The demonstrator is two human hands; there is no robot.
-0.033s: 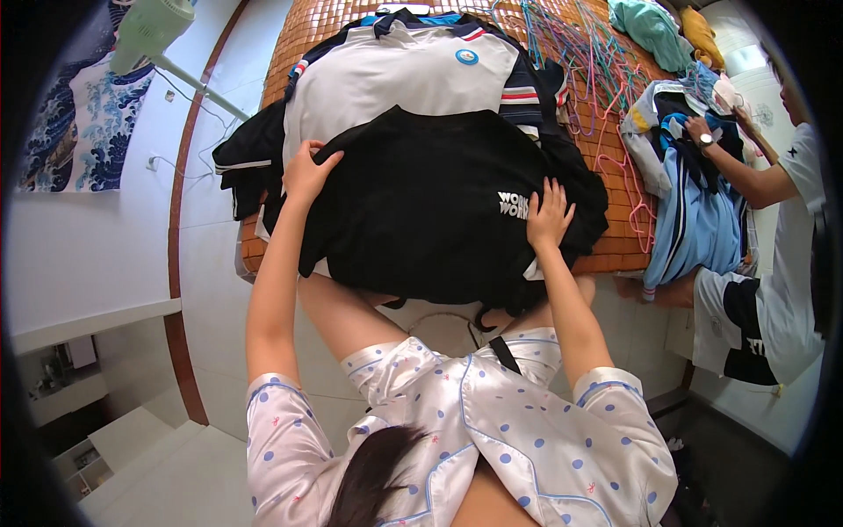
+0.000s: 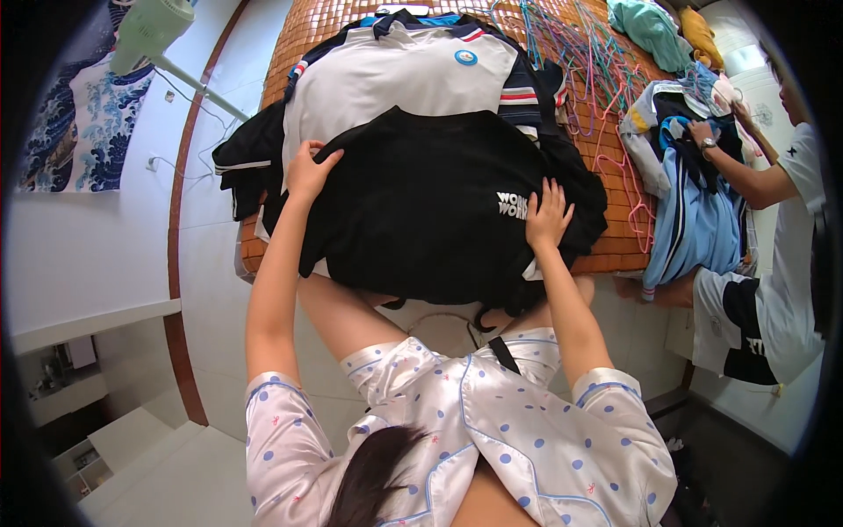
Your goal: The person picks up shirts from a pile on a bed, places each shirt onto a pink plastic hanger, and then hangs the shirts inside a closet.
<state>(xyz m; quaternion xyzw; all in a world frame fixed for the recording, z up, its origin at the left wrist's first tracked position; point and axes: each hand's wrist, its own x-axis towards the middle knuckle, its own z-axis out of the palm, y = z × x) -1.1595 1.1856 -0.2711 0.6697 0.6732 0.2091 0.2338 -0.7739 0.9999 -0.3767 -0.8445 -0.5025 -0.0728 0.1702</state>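
Note:
A black top with a small white print lies spread in front of me, its lower edge hanging over the near edge of the bed. My left hand is at its left shoulder edge, thumb apart from the other fingers and touching the cloth. Flat on the right side, beside the white print, rests my right hand with its fingers spread. Beyond and partly under the black top lies a white shirt with dark sleeves and a round blue badge. Other dark garments show at the sides, mostly covered.
Many tangled coloured hangers lie at the back right of the brown tiled mat. At right, another person's hand, with a wristwatch, handles clothes beside a blue garment. A pale green fan stands at the left.
The other person's watch hand has shifted very slightly among the clothes. My hands and the black top are as they were.

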